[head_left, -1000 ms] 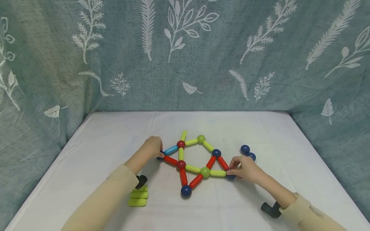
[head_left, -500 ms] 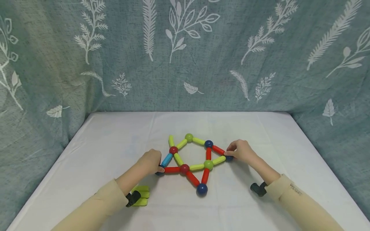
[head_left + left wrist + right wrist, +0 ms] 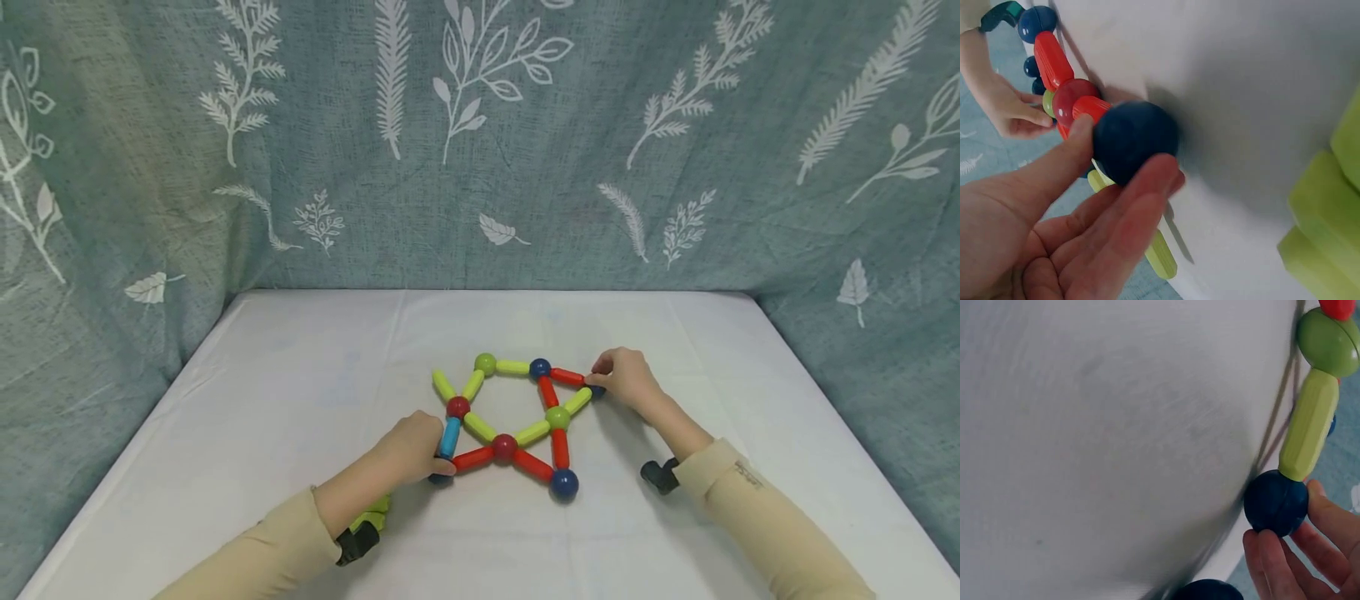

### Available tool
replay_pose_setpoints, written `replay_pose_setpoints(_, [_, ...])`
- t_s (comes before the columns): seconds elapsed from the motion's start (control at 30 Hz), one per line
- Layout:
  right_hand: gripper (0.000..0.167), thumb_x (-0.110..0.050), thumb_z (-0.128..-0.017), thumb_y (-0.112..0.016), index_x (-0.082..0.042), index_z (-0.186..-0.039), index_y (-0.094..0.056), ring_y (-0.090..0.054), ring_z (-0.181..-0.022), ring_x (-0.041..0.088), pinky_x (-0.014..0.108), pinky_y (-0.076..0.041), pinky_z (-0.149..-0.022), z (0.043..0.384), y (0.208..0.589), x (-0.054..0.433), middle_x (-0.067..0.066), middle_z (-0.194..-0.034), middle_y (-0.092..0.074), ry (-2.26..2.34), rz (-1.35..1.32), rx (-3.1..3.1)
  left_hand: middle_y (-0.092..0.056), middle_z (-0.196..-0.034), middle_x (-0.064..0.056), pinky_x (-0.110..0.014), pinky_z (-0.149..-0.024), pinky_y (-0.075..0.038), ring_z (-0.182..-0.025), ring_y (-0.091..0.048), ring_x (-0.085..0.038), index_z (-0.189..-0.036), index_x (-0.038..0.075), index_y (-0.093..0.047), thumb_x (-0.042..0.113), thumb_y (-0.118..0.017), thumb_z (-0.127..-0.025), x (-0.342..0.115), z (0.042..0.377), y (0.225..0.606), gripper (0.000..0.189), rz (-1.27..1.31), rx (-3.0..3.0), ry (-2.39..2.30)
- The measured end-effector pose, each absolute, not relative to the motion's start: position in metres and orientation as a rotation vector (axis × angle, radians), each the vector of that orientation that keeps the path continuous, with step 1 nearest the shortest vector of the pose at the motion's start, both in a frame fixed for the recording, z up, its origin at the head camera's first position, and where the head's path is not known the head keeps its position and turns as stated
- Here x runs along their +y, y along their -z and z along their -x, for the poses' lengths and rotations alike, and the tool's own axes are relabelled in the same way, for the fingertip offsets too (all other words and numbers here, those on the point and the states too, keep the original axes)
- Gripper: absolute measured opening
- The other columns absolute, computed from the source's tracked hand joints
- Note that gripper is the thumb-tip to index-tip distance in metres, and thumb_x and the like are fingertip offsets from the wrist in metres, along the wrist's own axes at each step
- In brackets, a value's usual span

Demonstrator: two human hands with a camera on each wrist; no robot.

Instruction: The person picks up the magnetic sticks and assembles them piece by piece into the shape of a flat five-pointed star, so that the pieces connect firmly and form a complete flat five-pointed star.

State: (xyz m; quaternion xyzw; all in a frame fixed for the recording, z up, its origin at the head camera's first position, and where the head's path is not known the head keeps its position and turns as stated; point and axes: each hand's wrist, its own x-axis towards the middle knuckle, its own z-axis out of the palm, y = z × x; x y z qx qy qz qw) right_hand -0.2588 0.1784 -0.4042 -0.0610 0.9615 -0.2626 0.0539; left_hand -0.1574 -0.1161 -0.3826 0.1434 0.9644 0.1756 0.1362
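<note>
A flat magnetic ball-and-stick figure lies mid-table, with red balls (image 3: 505,447), green balls (image 3: 557,417), and red, yellow-green and light blue (image 3: 450,437) sticks. My left hand (image 3: 411,450) pinches the dark blue ball (image 3: 1136,142) at its near left corner between thumb and fingers. At the far right corner, another dark blue ball (image 3: 1276,503) is held by the thumb and fingertips of my right hand (image 3: 628,382). A yellow-green stick (image 3: 1310,425) meets that ball in the right wrist view. One stick (image 3: 443,385) juts out from the upper-left red ball with a free end.
Loose yellow-green sticks (image 3: 1329,212) lie beside my left wrist, partly covered by it in the head view. A separate dark blue ball (image 3: 1209,591) shows below my right hand in the right wrist view. A patterned curtain (image 3: 480,167) hangs behind the white table (image 3: 315,350).
The whole figure has turned anticlockwise in the head view. My left hand has come nearer and to the right, while my right hand has moved away, both keeping their balls.
</note>
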Motion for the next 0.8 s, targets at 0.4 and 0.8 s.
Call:
replay_pose_setpoints(0.4, [0.019,-0.017,-0.083,-0.068,0.001,-0.09,-0.068,-0.059,-0.083,0.025,0.038,-0.049,-0.072,0.262,0.41,0.181,0.011,-0.087,-0.066,0.827,0.163,2.932,-0.063,-0.082,-0.004,-0.035,-0.067,-0.048,-0.076,-0.058,-0.019,-0.094,0.003,-0.066,0.023,-0.074,-0.076,-0.148,0.148,0.372,0.028,-0.381,2.744,-0.538])
replay_pose_setpoints(0.8, [0.021,-0.018,-0.083,-0.068,0.001,-0.092,-0.069,-0.059,-0.085,0.026,0.036,-0.05,-0.071,0.262,0.41,0.188,0.012,-0.09,-0.067,0.882,0.191,2.917,-0.059,-0.089,-0.001,-0.037,-0.071,-0.047,-0.083,-0.055,-0.018,-0.098,0.003,-0.066,0.02,-0.068,-0.081,-0.232,0.132,0.392,0.025,-0.322,2.636,-0.775])
